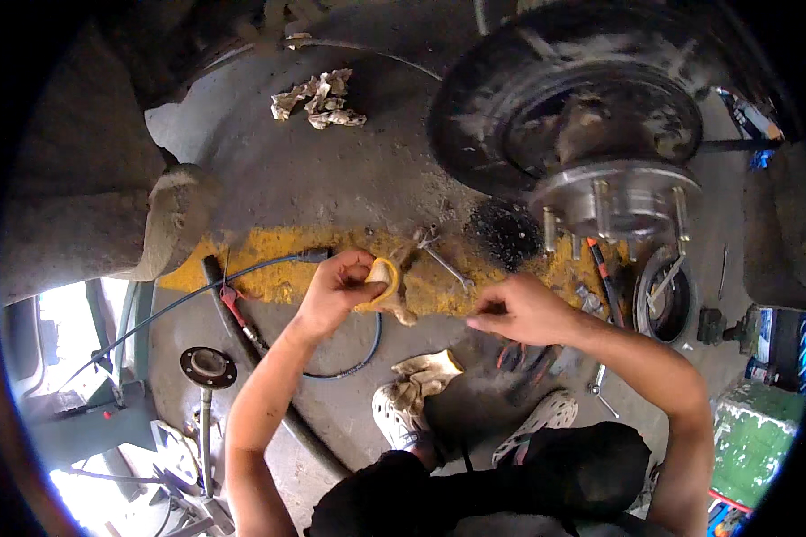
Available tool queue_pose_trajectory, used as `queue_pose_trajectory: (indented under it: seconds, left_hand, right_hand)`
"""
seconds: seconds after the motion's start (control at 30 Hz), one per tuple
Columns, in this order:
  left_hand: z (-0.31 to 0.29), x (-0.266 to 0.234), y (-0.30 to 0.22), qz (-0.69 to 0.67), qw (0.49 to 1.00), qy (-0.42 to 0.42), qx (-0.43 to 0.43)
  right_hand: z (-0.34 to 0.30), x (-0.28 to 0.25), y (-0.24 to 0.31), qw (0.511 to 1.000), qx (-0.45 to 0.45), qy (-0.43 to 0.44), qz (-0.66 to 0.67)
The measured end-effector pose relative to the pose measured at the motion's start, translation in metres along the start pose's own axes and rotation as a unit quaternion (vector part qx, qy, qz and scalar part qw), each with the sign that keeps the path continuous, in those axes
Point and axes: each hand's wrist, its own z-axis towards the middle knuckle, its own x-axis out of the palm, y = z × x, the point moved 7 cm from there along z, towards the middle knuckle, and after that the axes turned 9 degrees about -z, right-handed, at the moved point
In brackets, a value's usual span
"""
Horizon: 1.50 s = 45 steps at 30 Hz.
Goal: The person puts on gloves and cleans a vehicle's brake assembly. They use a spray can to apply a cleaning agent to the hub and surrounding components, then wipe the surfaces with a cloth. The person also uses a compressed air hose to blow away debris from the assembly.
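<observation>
My left hand [338, 291] grips a work glove [394, 291] by its yellow cuff, and the dirty whitish fingers of the glove hang down. To the right, apart from the glove, my right hand [521, 309] has its fingers curled together with nothing visible in them. Another work glove [425, 376] lies below, against my left shoe [394, 416]. A combination wrench [446, 264] rests on the yellow floor stripe [278, 286] between my hands.
At upper right hangs a wheel hub [613, 201] with protruding studs, before a black backing plate [475, 107]. A metal bowl [667, 295] holding parts stands below it. Crumpled rags [322, 98] lie farther off. A blue cable [349, 369] and an axle shaft [206, 430] are at left.
</observation>
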Motion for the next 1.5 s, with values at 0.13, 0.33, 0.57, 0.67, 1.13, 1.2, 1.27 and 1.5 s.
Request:
queue_pose_trajectory:
  seconds: [0.13, 0.33, 0.57, 0.67, 1.13, 1.2, 1.27, 1.5]
  left_hand:
    - [0.008, 0.0, -0.004, 0.128, 0.985, -0.097, 0.065]
    - [0.009, -0.009, -0.041, 0.254, 0.943, -0.142, 0.162]
    - [0.011, -0.044, -0.001, 0.307, 0.905, -0.294, 0.015]
    - [0.018, -0.036, 0.039, -0.15, 0.958, -0.213, -0.119]
    - [0.051, -0.09, 0.014, -0.072, 0.964, -0.256, -0.02]
    - [0.053, -0.064, -0.018, 0.18, 0.942, -0.282, 0.019]
    - [0.047, -0.028, -0.059, 0.509, 0.804, -0.291, 0.099]
    - [0.029, 0.029, -0.062, 0.633, 0.726, -0.266, -0.023]
  right_hand:
    - [0.044, -0.014, 0.04, 0.98, -0.042, -0.19, 0.043]
    - [0.108, -0.004, 0.089, 0.971, -0.076, -0.145, -0.172]
    - [0.144, 0.004, 0.054, 0.961, -0.013, -0.275, 0.03]
    - [0.146, 0.011, 0.065, 0.97, -0.036, -0.241, -0.017]
    - [0.14, 0.013, 0.122, 0.923, -0.151, -0.275, -0.224]
    - [0.148, 0.027, 0.093, 0.935, -0.078, -0.226, -0.263]
    - [0.162, 0.038, 0.066, 0.93, -0.045, -0.206, -0.301]
    - [0.215, 0.018, -0.001, 0.754, 0.079, -0.205, 0.619]
